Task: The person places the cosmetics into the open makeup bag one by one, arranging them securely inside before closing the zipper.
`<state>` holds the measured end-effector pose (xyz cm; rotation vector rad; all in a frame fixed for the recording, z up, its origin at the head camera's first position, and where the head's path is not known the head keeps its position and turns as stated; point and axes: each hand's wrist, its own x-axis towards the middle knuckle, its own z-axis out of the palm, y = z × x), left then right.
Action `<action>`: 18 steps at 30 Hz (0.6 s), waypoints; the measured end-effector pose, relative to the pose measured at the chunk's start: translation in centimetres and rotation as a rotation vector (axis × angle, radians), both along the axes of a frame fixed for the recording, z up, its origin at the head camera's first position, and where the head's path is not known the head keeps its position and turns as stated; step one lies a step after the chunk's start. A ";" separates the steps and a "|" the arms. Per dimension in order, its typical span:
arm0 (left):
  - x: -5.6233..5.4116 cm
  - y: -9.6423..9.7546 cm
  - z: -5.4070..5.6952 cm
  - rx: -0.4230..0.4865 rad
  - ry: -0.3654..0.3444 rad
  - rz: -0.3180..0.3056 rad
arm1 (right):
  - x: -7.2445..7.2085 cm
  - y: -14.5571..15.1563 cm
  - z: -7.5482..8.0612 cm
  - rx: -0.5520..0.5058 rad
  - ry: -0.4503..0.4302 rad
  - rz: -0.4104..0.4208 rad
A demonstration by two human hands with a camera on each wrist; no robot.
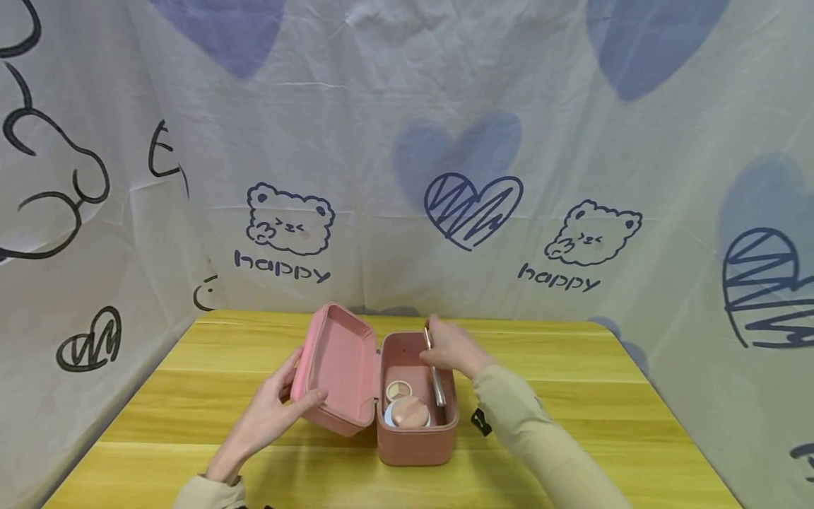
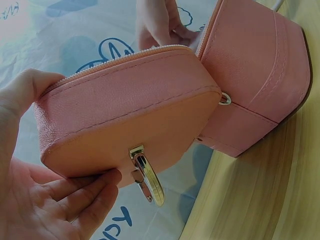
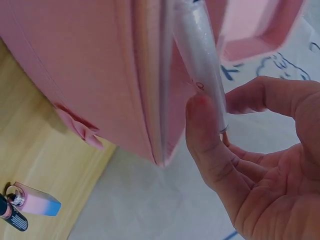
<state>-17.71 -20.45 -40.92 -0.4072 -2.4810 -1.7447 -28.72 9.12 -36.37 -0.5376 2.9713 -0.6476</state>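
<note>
A pink zippered makeup case (image 1: pixel 416 447) stands on the table with its lid (image 1: pixel 343 360) swung out to the left. My left hand (image 1: pixel 263 410) grips that lid by its outer side, thumb over the zipper edge and fingers beneath. My right hand (image 1: pixel 458 346) is over the case's right wall and pinches a slim silvery-white tube (image 3: pixel 202 55) between thumb and fingers. The tube slants down into the case along that wall. Inside lie a round cosmetic pan (image 1: pixel 398 390) with a divided face and, in front, a beige powder puff (image 1: pixel 410 412) on a white round piece.
To the right of the case, partly under my right forearm, are a pink-and-blue bottle (image 3: pixel 37 200) and a dark tube (image 3: pixel 12 215). A gold metal clasp (image 2: pixel 149 180) hangs from the lid. Behind the wooden table (image 1: pixel 547 452) hangs a printed white cloth (image 1: pixel 381 85).
</note>
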 end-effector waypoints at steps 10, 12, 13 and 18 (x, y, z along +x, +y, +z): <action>0.0 -0.1 0.2 -0.012 -0.017 -0.002 | -1.5 -2.0 -0.7 0.137 -0.108 0.016; 0.0 -0.1 0.2 -0.017 -0.016 0.002 | -1.8 -2.2 -0.6 0.150 -0.128 0.012; 0.0 -0.1 0.3 -0.018 -0.017 0.003 | -1.9 -2.4 -0.6 0.155 -0.141 0.011; 0.0 -0.1 0.3 -0.021 -0.022 0.000 | -2.1 -2.9 -1.0 0.131 -0.245 0.008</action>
